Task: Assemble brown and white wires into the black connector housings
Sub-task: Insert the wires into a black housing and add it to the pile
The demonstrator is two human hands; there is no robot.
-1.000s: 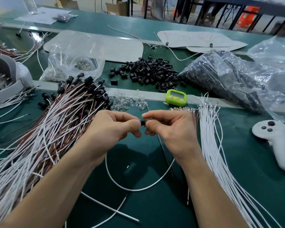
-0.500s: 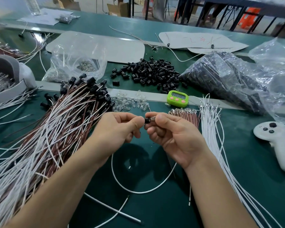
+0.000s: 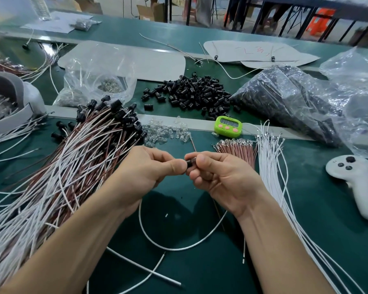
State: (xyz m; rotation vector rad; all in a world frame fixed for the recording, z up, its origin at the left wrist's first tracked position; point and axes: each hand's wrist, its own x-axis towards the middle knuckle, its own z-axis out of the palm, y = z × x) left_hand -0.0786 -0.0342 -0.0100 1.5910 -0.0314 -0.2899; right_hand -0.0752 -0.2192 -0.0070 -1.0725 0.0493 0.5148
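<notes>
Just above the middle of the table (image 3: 200, 272), the black connector housing (image 3: 190, 162) is held off the surface. The right hand (image 3: 219, 177) curls thumb and fingers round it, and the left hand (image 3: 149, 170) pinches its other end, thumb tips nearly meeting. A white wire (image 3: 157, 240) loops down toward 6 o'clock and a brown wire (image 3: 218, 215) hangs below the right wrist. Their ends are hidden in the fingers, so I cannot tell whether the terminals are seated. The likely fault is a terminal entering crooked or only partway, since the fingers cover the opening. A hard push could bend it. The hanging loop could also snag the finished bundle (image 3: 62, 166) at 9 o'clock or the loose white wires (image 3: 272, 166) at 3 o'clock and tug a wire back out.
</notes>
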